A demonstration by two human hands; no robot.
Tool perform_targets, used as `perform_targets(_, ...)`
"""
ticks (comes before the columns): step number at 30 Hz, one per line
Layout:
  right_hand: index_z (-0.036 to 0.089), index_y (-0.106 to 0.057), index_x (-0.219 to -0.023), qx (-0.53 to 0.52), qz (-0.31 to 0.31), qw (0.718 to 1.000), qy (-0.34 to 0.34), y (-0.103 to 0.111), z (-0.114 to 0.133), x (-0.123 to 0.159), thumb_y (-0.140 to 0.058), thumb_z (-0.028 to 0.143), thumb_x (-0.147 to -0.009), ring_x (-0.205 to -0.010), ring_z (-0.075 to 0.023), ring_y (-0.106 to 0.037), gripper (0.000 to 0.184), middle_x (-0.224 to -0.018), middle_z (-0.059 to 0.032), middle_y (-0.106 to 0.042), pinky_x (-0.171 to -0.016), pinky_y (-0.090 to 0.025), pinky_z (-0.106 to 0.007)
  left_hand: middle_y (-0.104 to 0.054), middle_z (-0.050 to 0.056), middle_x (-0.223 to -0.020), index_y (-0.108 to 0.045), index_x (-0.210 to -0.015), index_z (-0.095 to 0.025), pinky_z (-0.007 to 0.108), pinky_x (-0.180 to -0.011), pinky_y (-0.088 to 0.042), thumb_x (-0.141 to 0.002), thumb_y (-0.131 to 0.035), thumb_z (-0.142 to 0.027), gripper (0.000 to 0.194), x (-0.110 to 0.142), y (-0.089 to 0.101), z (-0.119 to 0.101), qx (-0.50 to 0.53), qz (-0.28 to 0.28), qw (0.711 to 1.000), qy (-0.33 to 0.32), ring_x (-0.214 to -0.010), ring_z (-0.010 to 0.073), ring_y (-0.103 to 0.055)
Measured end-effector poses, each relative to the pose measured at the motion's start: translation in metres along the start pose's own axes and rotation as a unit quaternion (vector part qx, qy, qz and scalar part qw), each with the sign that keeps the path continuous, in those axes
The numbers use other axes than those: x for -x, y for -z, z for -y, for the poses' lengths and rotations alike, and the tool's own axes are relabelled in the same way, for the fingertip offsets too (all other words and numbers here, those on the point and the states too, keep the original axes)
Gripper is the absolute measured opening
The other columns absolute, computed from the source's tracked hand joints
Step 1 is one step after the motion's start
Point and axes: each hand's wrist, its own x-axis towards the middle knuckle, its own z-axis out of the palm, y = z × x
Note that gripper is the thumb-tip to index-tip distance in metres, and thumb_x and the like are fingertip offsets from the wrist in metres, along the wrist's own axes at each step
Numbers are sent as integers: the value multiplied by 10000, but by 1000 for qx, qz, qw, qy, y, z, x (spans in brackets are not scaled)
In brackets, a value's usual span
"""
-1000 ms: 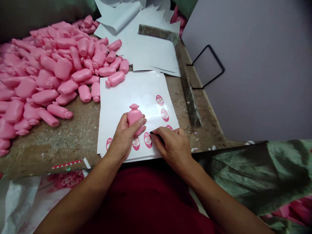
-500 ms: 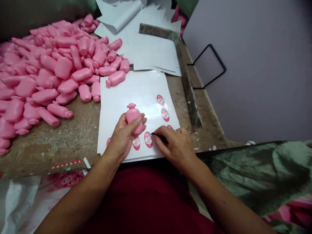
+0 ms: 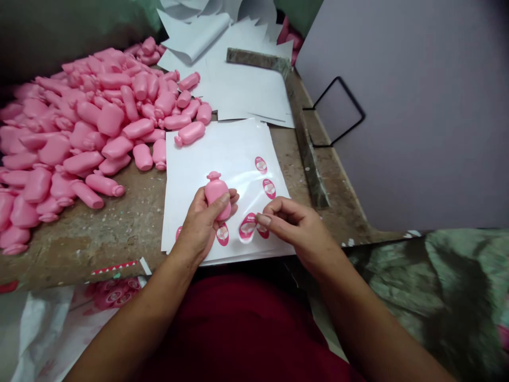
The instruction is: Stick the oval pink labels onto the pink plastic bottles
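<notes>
My left hand grips a pink plastic bottle upright above a white label sheet, its capped neck pointing away from me. My right hand hovers at the sheet's near right, thumb and forefinger pinched together just above a pink oval label. Whether anything lies between those fingers is hidden. The black tip seen earlier does not show. Other pink oval labels lie along the sheet's right side and near edge. A second pink bottle lies on the sheet's far edge.
A large heap of pink bottles covers the left of the worn wooden table. Loose white sheets lie behind, beside a dark strip. A black wire frame stands at the right, by a lilac panel.
My right hand has lifted and drawn back from the sheet, its fingers now pinched, and the black tip no longer shows. My left hand still holds the bottle in nearly the same place.
</notes>
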Motion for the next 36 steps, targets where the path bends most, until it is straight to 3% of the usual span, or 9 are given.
perform_targets(5, 205, -649, -720, -36, 20, 999, 21, -7, 11, -3, -728, 420, -746, -565, -120, -451, 231, -596, 30, -547, -567, -340, -269, -679, 9, -879, -575, -1062, -187, 198, -597, -489, -775, -786, -284, 369, 9, -5, -6, -44, 37, 998, 22, -691, 104, -637)
perform_targets(9, 201, -650, -719, -22, 28, 999, 28, -10, 16, -7, -724, 426, -754, -533, -114, -450, 240, -581, 32, -555, -540, -337, -268, -589, -15, -762, -604, -1124, -195, 173, -459, -381, -867, -674, -507, 410, 22, -11, -11, -12, 90, 994, 55, -536, 64, -503)
perform_targets(15, 203, -642, -714, -16, 27, 999, 26, -11, 16, -9, -715, 448, -761, -519, -114, -488, 260, -586, 31, -589, -544, -390, -269, -648, 57, -924, -561, -1210, -204, 238, -572, -511, -827, -564, -729, 650, 30, -11, -13, 0, 114, 989, 98, -759, 166, -644)
perform_targets(25, 201, -610, -660, 17, 29, 999, 29, -13, 18, -9, -690, 392, -778, -507, -102, -455, 238, -551, 45, -555, -532, -373, -260, -661, 86, -992, -551, -1239, -197, 233, -564, -499, -799, -572, -757, 713, 33, -8, -11, -17, 106, 989, 97, -802, 188, -664)
perform_targets(36, 207, -597, -659, 18, 27, 999, 31, -15, 12, -11, -705, 474, -781, -491, -97, -420, 313, -561, 40, -562, -500, -332, -261, -665, 78, -998, -595, -1197, -205, 269, -650, -527, -836, -547, -732, 641, 32, -7, -8, -24, 106, 991, 82, -917, 212, -662)
